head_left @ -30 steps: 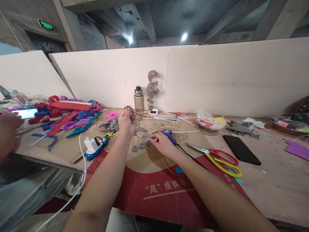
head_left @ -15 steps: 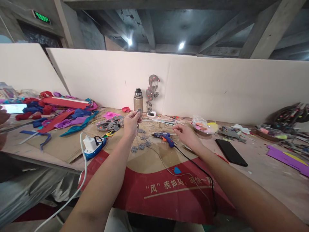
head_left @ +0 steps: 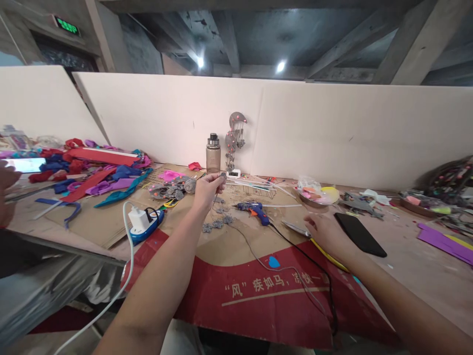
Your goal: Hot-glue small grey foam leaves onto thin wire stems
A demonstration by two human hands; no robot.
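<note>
My left hand (head_left: 207, 190) is raised over the cardboard, its fingers pinched on the top of a thin wire strung with small grey flowers (head_left: 217, 223) that trails down to the cardboard. My right hand (head_left: 325, 232) lies lower at the right, its fingers curled over the handles of the scissors (head_left: 295, 228), whose blades stick out to the left. A blue glue gun (head_left: 254, 211) lies between the two hands, its black cord running toward me.
A red and brown cardboard sheet (head_left: 236, 291) covers the table. A black phone (head_left: 360, 234) lies right of my right hand. A power strip with charger (head_left: 142, 224), a bottle (head_left: 213, 154), coloured foam scraps (head_left: 92, 180) and another person's hand (head_left: 5, 192) are at the left.
My right hand left the grey flowers by the glue gun, swung right and came down onto the scissors. My left hand stayed raised with the wire.
</note>
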